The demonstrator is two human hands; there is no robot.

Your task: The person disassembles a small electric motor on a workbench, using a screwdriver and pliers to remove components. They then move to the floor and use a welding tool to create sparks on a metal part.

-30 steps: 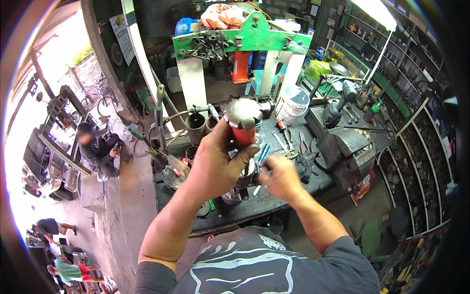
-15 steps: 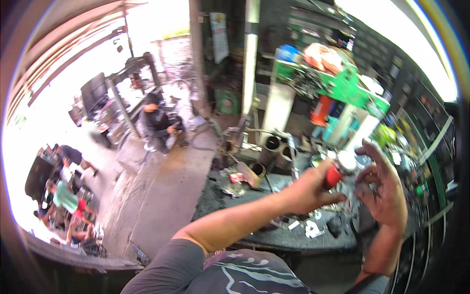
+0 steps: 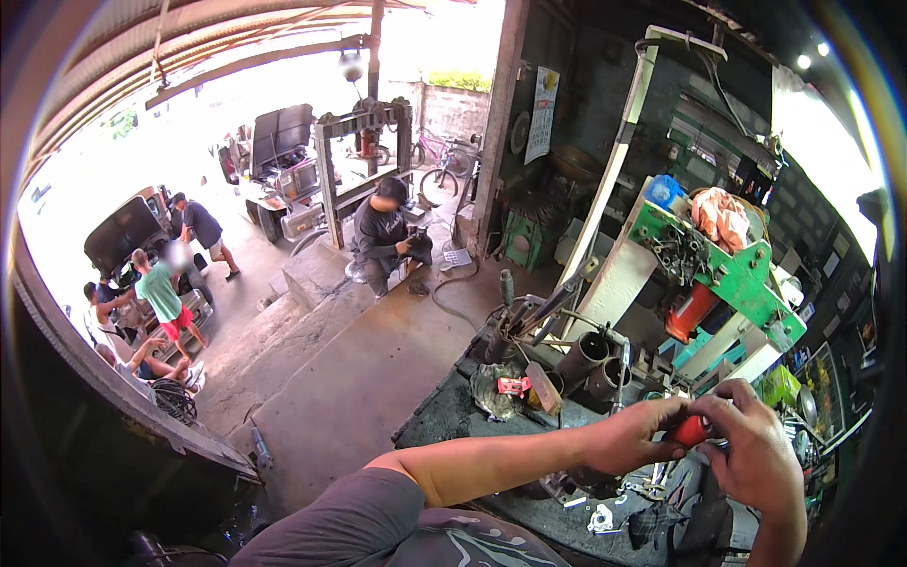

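At the lower right, my left hand (image 3: 633, 437) grips a red cylindrical part (image 3: 692, 430). My right hand (image 3: 756, 449) curls over that part from the other side, its upper fingers wrapped across it and hiding most of it. Both hands are over the dark workbench (image 3: 425, 430), where small metal pieces (image 3: 601, 518) and hand tools lie beneath them. Behind them stand dark metal tubes (image 3: 578, 364), a crumpled silvery item (image 3: 493, 389) and a small red box (image 3: 513, 386).
A green-beamed press (image 3: 746, 288) with white posts stands beyond the bench. Left, a step (image 3: 312, 369) leads toward a crouching person (image 3: 378, 246) by a metal frame (image 3: 329, 189). Several people stand or sit around a vehicle with raised hood (image 3: 123, 236). A hose (image 3: 444, 304) crosses the floor.
The view has swung toward the open yard at left, so the bench sits lower right. My right hand has come up onto the red part, which my left hand still grips.
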